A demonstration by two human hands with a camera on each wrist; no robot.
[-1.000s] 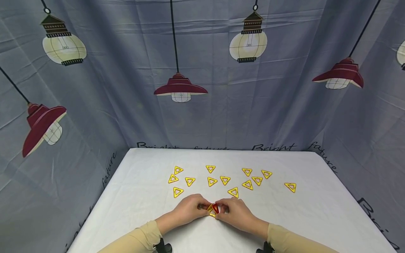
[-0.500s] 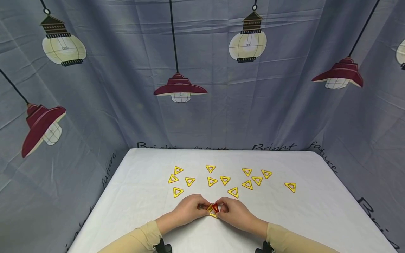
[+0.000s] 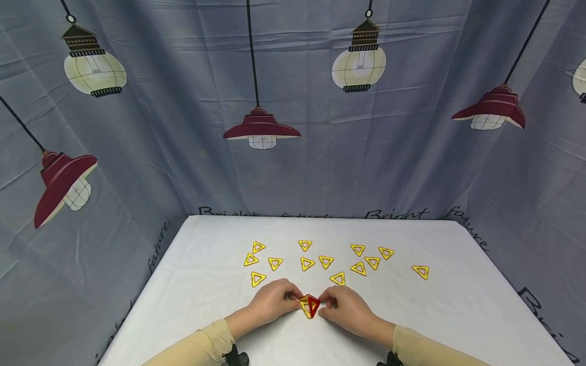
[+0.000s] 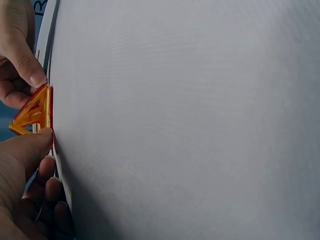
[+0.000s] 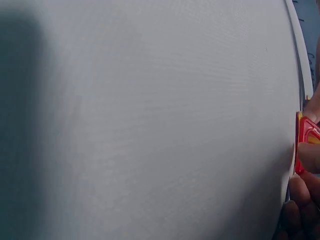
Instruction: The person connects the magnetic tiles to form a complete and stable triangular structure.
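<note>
A small pyramid-like piece of yellow and red triangle frames point(image 3: 310, 306) stands between the two hands near the table's front. My left hand point(image 3: 274, 300) pinches its left side between thumb and fingers. On its right side the fingertips of my right hand point(image 3: 350, 309) touch the red triangle. In the left wrist view the piece point(image 4: 36, 112) looks orange, with the left thumb on its lower edge and the other hand's thumb at its top. The right wrist view has the red triangle point(image 5: 306, 135) at its right edge, partly covered by the right thumb point(image 5: 309, 156).
Several yellow triangle frames lie flat beyond the hands on the white table point(image 3: 220, 284), among them one at the left point(image 3: 258, 278), one just behind the right hand point(image 3: 338, 278) and one far right point(image 3: 420, 272). A grey curtain point(image 3: 311, 173) surrounds the table.
The piece has turned, so the red triangle now faces the front more fully. My right hand has shifted slightly right, its fingers less wrapped over the piece.
</note>
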